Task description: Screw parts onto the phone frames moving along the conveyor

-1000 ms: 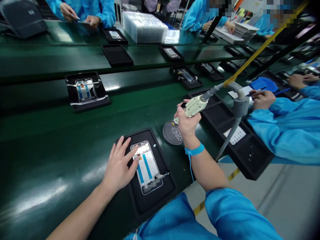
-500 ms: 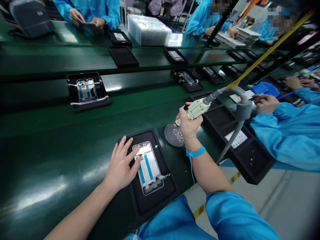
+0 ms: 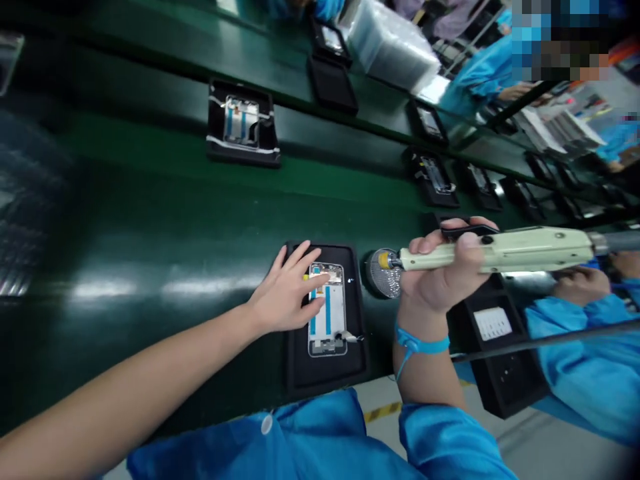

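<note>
Low centre of the frame, your left hand (image 3: pixel 285 291) is lying with fingers spread on the black tray (image 3: pixel 325 377), fingertips pressing the top of the phone frame (image 3: pixel 327 313) seated in it. Just right, your right hand (image 3: pixel 435 283) is fisting the electric screwdriver (image 3: pixel 505 250), its tip hovering over the round screw dish (image 3: pixel 381 277) beside the tray. Farther up the green belt (image 3: pixel 150 233), another tray (image 3: pixel 216 113) is carrying a second frame (image 3: pixel 241 120).

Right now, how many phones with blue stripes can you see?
2. The near phone lies in the near tray under the left hand. The far phone sits in the far tray up the green belt. The farther trays are too blurry to tell.
</note>
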The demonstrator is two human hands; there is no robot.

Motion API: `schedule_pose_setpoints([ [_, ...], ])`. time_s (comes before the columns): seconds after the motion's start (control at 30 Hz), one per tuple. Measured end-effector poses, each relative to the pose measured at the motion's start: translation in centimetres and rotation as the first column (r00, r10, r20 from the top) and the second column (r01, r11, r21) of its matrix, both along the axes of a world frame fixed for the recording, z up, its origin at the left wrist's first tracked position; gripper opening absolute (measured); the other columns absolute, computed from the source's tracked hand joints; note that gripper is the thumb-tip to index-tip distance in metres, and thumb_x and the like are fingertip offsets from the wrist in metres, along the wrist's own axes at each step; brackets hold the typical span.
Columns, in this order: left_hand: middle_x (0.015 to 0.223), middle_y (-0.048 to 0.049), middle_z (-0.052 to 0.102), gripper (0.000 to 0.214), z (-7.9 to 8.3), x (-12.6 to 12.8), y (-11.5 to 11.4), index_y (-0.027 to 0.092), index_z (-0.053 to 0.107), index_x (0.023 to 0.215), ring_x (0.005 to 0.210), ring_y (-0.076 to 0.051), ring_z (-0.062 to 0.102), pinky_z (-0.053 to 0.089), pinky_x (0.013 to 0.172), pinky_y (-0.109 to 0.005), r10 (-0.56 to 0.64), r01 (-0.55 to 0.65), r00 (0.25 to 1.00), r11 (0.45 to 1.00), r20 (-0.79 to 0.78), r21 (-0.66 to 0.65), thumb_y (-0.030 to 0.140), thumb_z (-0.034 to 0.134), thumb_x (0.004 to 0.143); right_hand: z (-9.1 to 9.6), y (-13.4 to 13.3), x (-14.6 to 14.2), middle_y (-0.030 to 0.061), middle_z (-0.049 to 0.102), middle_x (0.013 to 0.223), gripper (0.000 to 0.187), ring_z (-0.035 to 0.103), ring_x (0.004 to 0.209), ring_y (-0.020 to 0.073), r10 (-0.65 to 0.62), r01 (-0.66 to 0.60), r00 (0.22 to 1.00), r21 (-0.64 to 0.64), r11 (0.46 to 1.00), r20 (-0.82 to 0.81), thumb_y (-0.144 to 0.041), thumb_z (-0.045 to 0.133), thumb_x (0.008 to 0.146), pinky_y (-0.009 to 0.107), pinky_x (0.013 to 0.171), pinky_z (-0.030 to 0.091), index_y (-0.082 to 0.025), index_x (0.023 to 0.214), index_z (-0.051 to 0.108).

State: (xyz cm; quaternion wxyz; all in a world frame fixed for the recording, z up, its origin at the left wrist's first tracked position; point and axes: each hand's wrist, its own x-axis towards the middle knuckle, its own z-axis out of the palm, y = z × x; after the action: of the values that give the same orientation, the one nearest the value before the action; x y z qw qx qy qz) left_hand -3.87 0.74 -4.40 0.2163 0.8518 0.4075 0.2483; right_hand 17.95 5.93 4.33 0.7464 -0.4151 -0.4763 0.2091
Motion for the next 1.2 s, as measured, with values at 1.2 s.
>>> schedule_pose_setpoints([
  [1.2,0.162,-0.0179,0.036,0.028,0.6,0.9,-1.3,0.017,0.072,0.112,0.155,-0.042,0.016,0.023,0.119,-0.067,0.05,-0.053,0.998,0.996,-0.048,-0.068,0.034,0.055,0.097,-4.2,-2.3,-7.8,-0.0038,0.056,0.089,0.025,0.056,0.051,0.0071,0.347,-0.337,0.92,-0.086,0.938,0.184,-0.019,0.058,0.086,0.025,0.049,0.053,-0.027,0.108,0.051],
])
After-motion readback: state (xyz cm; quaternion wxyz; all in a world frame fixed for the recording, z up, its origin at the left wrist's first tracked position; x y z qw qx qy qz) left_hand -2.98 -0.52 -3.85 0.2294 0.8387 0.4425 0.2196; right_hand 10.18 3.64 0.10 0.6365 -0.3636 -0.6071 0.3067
